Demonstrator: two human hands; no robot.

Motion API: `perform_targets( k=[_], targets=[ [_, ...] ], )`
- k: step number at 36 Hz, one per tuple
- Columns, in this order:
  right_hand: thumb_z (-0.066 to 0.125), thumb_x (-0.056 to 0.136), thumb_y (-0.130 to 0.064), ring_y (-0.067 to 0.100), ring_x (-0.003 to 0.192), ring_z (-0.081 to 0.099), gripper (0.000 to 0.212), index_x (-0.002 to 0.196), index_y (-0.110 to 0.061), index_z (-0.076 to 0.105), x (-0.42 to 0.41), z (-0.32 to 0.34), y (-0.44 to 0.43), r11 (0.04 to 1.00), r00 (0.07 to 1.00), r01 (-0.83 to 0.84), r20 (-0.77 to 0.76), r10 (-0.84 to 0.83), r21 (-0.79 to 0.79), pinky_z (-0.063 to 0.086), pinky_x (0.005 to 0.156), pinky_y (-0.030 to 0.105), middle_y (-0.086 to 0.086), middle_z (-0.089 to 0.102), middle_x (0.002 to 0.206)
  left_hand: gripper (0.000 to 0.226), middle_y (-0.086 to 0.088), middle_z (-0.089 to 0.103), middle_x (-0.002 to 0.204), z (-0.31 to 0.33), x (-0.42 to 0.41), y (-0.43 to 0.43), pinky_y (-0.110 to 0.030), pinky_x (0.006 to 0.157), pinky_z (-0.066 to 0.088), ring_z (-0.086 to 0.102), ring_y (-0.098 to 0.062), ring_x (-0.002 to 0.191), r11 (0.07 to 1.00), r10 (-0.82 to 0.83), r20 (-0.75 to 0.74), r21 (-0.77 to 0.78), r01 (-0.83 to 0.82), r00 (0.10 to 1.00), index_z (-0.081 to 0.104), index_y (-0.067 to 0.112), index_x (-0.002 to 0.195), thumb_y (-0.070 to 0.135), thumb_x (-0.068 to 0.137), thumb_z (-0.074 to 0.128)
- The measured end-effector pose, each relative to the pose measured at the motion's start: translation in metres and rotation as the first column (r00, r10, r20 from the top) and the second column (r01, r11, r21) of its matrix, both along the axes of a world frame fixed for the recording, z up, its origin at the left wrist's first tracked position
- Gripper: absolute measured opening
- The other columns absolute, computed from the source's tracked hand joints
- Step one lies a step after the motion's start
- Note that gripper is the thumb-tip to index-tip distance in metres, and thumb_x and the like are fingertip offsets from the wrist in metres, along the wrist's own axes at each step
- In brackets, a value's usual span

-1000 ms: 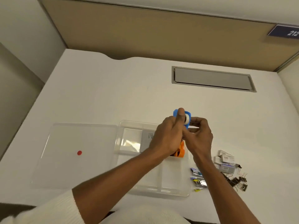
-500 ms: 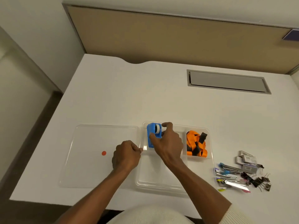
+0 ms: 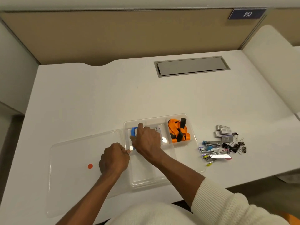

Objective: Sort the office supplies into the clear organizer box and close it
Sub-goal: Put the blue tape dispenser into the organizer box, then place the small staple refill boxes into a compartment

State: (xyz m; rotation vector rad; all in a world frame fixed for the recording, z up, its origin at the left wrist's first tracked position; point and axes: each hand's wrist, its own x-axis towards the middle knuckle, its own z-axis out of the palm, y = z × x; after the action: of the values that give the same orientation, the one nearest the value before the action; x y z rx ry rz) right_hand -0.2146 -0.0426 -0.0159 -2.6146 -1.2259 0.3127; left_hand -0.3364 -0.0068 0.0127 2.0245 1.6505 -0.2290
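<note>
Presently the right hand (image 3: 148,140) is reaching into the far-left compartment of the clear organizer box (image 3: 197,163), fingers wrapping the blue tape dispenser (image 3: 133,132) sitting there. The left hand (image 3: 113,158) is resting fisted on the open lid (image 3: 73,156), thumb touching the box's left rim. Orange lanyards (image 3: 177,131) are occupying the far-right compartment. Staplers (image 3: 212,151), staple boxes (image 3: 223,131) and binder clips (image 3: 235,146) are lying on the desk (image 3: 97,98) just right of the box.

White desk (image 3: 97,98), tan partition (image 3: 113,34)
</note>
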Motion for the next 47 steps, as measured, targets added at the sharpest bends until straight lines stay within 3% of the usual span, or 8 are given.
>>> perform_targets(
  k=[7, 12, 19, 26, 30, 38, 42, 47],
  targets=[
    [0.065, 0.094, -0.045, 0.019, 0.085, 0.071, 0.041, 0.127, -0.020, 0.059, 0.030, 0.031, -0.047, 0.975, 0.994, 0.087, -0.081, -0.072, 0.204, 0.054, 0.068, 0.031, 0.000, 0.074, 0.107, 0.030, 0.006, 0.052, 0.068, 0.012, 0.009, -0.007, -0.023, 0.050, 0.038, 0.050, -0.012, 0.055, 0.973, -0.180, -0.233, 0.101, 0.208, 0.956, 0.054, 0.023, 0.082, 0.048, 0.091, 0.068],
    [0.067, 0.090, -0.039, 0.015, 0.084, 0.069, 0.029, 0.116, -0.027, 0.063, 0.063, 0.048, -0.100, 0.921, 0.971, 0.227, -0.148, -0.188, 0.317, 0.052, 0.066, 0.030, -0.009, 0.074, 0.098, 0.030, 0.007, 0.045, 0.069, 0.032, 0.029, -0.024, -0.024, 0.046, 0.026, 0.042, -0.010, 0.054, 0.932, -0.265, -0.349, 0.148, 0.332, 0.899, 0.051, 0.023, 0.089, 0.046, 0.090, 0.069],
    [0.067, 0.089, -0.036, 0.009, 0.072, 0.067, 0.023, 0.110, -0.027, 0.063, 0.131, 0.046, -0.178, 0.872, 0.924, 0.380, -0.158, -0.347, 0.309, 0.055, 0.065, 0.033, -0.012, 0.073, 0.091, 0.046, -0.002, 0.070, 0.101, 0.055, 0.097, -0.069, -0.029, 0.058, 0.041, 0.066, -0.019, 0.080, 0.856, -0.376, -0.227, 0.285, 0.431, 0.898, 0.063, 0.018, 0.118, 0.057, 0.094, 0.060],
    [0.069, 0.086, -0.032, 0.021, 0.095, 0.065, 0.026, 0.110, -0.022, 0.067, 0.192, 0.032, -0.241, 0.831, 0.848, 0.529, -0.087, -0.522, 0.172, 0.053, 0.075, 0.037, -0.005, 0.070, 0.100, 0.031, 0.001, 0.062, 0.088, 0.051, 0.186, -0.112, -0.032, 0.066, 0.035, 0.063, -0.026, 0.087, 0.752, -0.609, -0.015, 0.306, 0.583, 0.793, 0.057, 0.021, 0.089, 0.051, 0.096, 0.059],
    [0.070, 0.085, -0.041, 0.028, 0.108, 0.059, 0.040, 0.118, -0.019, 0.063, 0.219, 0.023, -0.263, 0.815, 0.818, 0.575, -0.025, -0.575, 0.068, 0.053, 0.078, 0.040, 0.004, 0.068, 0.109, 0.033, -0.003, 0.070, 0.097, 0.036, 0.242, -0.129, -0.033, 0.068, 0.036, 0.066, -0.028, 0.094, 0.648, -0.742, 0.066, 0.328, 0.688, 0.667, 0.066, 0.016, 0.097, 0.049, 0.093, 0.064],
    [0.068, 0.073, -0.077, 0.032, 0.097, 0.063, 0.076, 0.109, -0.010, 0.066, 0.252, -0.001, -0.265, 0.812, 0.809, 0.584, 0.094, -0.581, -0.010, 0.049, 0.084, 0.043, 0.012, 0.070, 0.103, 0.031, -0.005, 0.065, 0.108, 0.006, 0.342, -0.151, -0.033, 0.074, 0.042, 0.060, -0.027, 0.102, 0.601, -0.796, 0.224, 0.195, 0.775, 0.562, 0.064, 0.015, 0.103, 0.043, 0.092, 0.067],
    [0.066, 0.068, -0.081, 0.029, 0.096, 0.062, 0.076, 0.102, -0.013, 0.063, 0.258, -0.010, -0.256, 0.813, 0.813, 0.580, 0.102, -0.573, -0.061, 0.043, 0.086, 0.040, 0.008, 0.069, 0.099, 0.046, -0.009, 0.061, 0.119, 0.003, 0.382, -0.156, -0.040, 0.090, 0.052, 0.059, -0.029, 0.111, 0.541, -0.833, 0.186, 0.074, 0.838, 0.522, 0.060, 0.011, 0.118, 0.043, 0.088, 0.074],
    [0.071, 0.066, -0.078, 0.028, 0.094, 0.062, 0.075, 0.102, -0.013, 0.062, 0.262, -0.016, -0.247, 0.816, 0.817, 0.575, 0.072, -0.571, -0.059, 0.044, 0.085, 0.039, 0.006, 0.067, 0.099, 0.036, -0.009, 0.065, 0.113, -0.004, 0.404, -0.157, -0.040, 0.091, 0.055, 0.062, -0.028, 0.103, 0.479, -0.867, 0.142, -0.019, 0.877, 0.477, 0.065, 0.006, 0.109, 0.029, 0.083, 0.075]
  ],
)
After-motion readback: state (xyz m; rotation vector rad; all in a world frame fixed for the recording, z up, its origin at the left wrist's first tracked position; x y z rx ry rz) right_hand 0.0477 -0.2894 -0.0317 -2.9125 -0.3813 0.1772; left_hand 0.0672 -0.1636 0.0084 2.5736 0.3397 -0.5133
